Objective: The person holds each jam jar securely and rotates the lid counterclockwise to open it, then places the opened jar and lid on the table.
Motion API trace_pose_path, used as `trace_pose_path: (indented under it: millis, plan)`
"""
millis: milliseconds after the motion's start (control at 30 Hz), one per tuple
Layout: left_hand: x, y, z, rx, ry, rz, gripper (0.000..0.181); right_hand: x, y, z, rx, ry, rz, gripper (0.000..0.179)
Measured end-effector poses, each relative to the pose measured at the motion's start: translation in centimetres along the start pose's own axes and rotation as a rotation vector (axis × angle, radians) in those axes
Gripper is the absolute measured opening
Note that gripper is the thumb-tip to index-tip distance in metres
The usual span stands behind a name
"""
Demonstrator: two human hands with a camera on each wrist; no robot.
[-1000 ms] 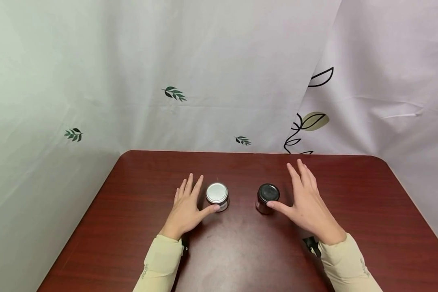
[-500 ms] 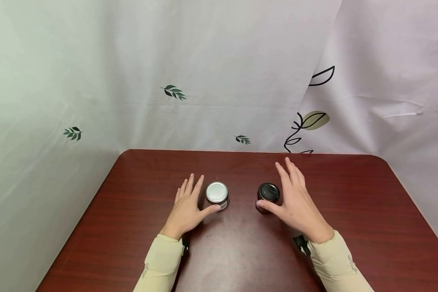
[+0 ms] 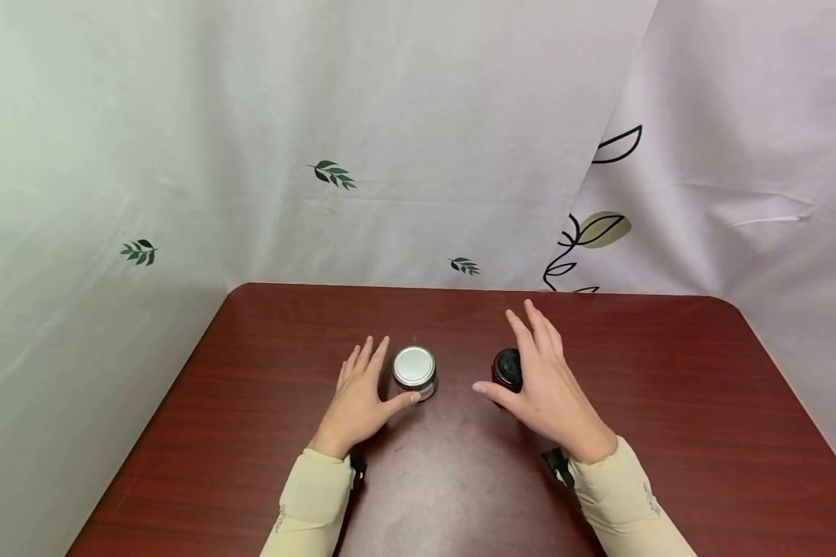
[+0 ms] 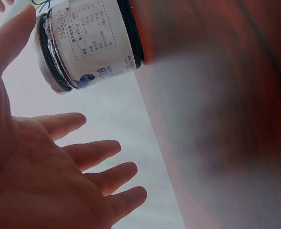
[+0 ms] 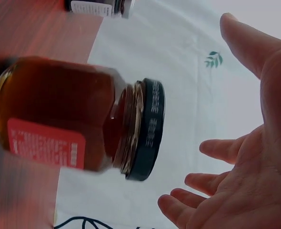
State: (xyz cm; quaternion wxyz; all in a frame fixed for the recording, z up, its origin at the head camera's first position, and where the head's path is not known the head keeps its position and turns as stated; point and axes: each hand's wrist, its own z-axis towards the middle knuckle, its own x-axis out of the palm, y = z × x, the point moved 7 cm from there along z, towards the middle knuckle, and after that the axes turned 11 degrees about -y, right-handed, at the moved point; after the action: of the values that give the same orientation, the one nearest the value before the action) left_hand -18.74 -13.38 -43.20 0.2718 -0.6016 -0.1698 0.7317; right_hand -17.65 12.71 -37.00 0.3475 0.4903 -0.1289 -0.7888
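Observation:
Two jars stand upright on the table. The left jar (image 3: 414, 368) has a silver-white lid; its white printed label (image 4: 90, 36) shows in the left wrist view. Beside it my left hand (image 3: 354, 406) is spread, the thumb in front of the jar and the fingers to its left. The right jar (image 3: 506, 367) has a black lid, and in the right wrist view its amber-brown glass body (image 5: 59, 107) carries a red label. My right hand (image 3: 553, 398) hovers at its right side with fingers extended, hiding part of it. Neither hand grips a jar.
A dark red wooden table (image 3: 306, 317) with rounded far corners lies beneath. Behind it and along both sides hangs a pale curtain (image 3: 404, 116) with leaf prints. Pale sleeves cover both forearms, and a dark device (image 3: 559, 466) sits under the right wrist.
My right hand has moved left, over the black-lidded jar, and now covers more of it. The left hand has stayed nearly still. Both jars remain in place.

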Motion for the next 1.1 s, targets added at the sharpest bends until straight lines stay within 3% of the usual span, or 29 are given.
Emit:
trace_pose_path:
  millis: [500, 1100]
  plan:
    - [0.8, -0.2, 0.0, -0.034, 0.041, -0.046, 0.106, 1.6, 1.5, 0.4, -0.024, 0.029, 0.032, 0.106]
    - [1.2, -0.4, 0.3, -0.063, 0.045, -0.074, 0.103, 3.5, 2.6, 0.6, -0.043, 0.057, 0.047, 0.107]
